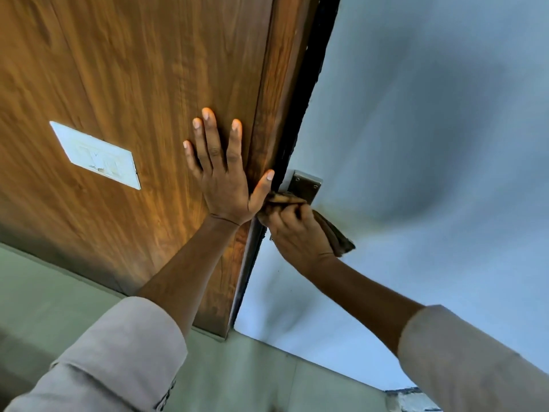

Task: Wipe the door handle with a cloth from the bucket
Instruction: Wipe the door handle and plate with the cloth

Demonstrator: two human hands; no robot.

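Observation:
My right hand (297, 233) is closed around a brown cloth (338, 236) and presses it against the door handle, which the cloth and fingers hide. Only the handle's metal backplate (306, 184) shows, just above the cloth on the pale blue door (416, 129). My left hand (222, 173) lies flat with fingers spread on the wooden panel (133, 84), its thumb reaching toward the dark door edge (300, 114). The bucket is not in view.
A white switch plate (95, 156) sits on the wooden panel to the left of my left hand. Pale green floor (252, 373) runs along the bottom. A grey patch of rough surface (413, 401) shows at the lower right.

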